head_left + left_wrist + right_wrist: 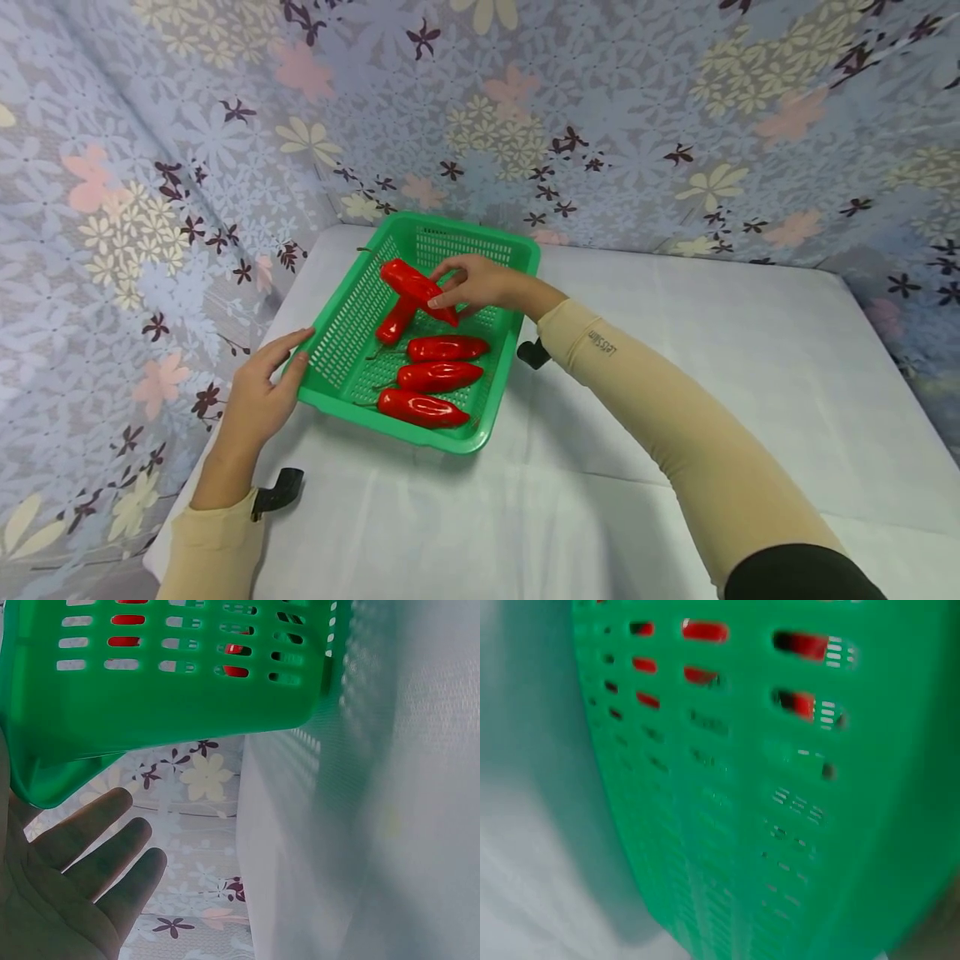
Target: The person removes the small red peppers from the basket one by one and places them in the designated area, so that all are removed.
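Observation:
A green perforated plastic basket (pixel 408 429) holds several glossy long red peppers with thin stems. My right hand (pixel 476 282) pinches one red pepper (pixel 411 282) over the back part of the basket. Partly beneath it lies another red pepper (pixel 393 323). Three more lie side by side toward the front, the middle one (pixel 438 377) among them. At the basket's left corner, my left hand (pixel 264 387) touches the rim with thumb and forefinger. Its other fingers (pixel 112 862) are straight and spread outside the basket in the left wrist view. The right wrist view shows the basket wall (pixel 742 795), with the right hand hidden.
The basket stands on a table with a white cloth (pixel 675 333). Walls with floral paper (pixel 600 108) rise behind and to the left of the table. A black wrist camera (pixel 534 354) on the right arm sits close to the basket's right side.

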`<state>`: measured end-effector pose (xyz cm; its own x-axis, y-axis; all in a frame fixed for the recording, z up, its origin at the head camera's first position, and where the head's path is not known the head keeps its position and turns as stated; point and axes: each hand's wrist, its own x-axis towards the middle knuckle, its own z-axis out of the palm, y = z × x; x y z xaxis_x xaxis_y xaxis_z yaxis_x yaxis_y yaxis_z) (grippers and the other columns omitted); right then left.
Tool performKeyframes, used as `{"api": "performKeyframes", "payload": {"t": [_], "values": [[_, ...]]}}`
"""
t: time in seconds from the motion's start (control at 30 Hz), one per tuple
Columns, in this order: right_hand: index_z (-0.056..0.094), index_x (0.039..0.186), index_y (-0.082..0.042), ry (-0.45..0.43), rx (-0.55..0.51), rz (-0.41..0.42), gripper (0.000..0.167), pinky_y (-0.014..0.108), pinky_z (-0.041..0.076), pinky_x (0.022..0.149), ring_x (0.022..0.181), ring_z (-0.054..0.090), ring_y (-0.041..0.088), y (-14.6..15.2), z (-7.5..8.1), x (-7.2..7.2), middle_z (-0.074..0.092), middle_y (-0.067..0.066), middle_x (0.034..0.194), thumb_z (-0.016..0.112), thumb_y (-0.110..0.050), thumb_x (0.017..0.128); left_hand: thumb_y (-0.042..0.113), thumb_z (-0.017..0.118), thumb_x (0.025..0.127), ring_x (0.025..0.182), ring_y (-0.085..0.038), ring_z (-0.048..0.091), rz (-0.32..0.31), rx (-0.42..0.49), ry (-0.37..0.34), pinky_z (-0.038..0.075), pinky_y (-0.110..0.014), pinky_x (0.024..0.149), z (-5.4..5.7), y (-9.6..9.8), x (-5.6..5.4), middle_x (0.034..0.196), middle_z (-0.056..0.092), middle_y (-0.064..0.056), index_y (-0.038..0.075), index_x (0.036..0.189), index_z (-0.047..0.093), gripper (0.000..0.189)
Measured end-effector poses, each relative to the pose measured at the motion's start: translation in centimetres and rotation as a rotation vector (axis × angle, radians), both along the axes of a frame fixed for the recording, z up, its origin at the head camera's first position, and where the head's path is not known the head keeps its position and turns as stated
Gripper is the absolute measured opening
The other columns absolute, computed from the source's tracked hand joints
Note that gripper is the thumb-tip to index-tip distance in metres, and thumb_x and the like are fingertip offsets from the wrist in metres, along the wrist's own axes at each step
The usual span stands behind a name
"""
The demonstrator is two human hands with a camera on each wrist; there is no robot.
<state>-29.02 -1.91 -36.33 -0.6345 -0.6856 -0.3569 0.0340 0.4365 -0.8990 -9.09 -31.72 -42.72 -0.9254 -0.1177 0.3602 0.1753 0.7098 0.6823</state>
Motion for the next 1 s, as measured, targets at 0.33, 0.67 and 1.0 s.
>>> {"api": "performKeyframes", "payload": {"t": [0.33,0.67,1.0], "values": [[0.054,0.132,-0.011,-0.009,-0.052,-0.056,0.047,0.044,0.06,0.081,0.1,0.067,0.033,2.6,1.2,0.0,0.066,0.018,0.116,0.076,-0.014,0.091,0.023,0.052,0.105,0.133,-0.039,0.049,0.006,-0.01,-0.035,0.04,-0.064,0.103,0.4,0.6,-0.3,0.142,0.057,-0.015,0.012,0.141,0.061,0.038],[0.048,0.136,-0.015,-0.037,-0.103,-0.1,0.051,0.054,0.055,0.088,0.106,0.065,0.034,5.1,2.1,-0.3,0.062,0.02,0.121,0.074,-0.013,0.093,0.026,0.053,0.106,0.129,-0.043,0.052,0.06,0.019,-0.079,0.04,-0.067,0.101,0.2,0.5,1.3,0.143,0.055,-0.018,0.015,0.142,0.06,0.038],[0.042,0.14,-0.018,-0.021,-0.1,-0.232,0.056,0.051,0.057,0.086,0.11,0.063,0.037,12.9,3.4,-0.9,0.057,0.021,0.128,0.073,-0.014,0.094,0.023,0.053,0.105,0.131,-0.042,0.05,0.063,-0.005,-0.09,0.04,-0.064,0.103,1.0,1.6,1.2,0.144,0.054,-0.018,0.013,0.142,0.059,0.039]]}}
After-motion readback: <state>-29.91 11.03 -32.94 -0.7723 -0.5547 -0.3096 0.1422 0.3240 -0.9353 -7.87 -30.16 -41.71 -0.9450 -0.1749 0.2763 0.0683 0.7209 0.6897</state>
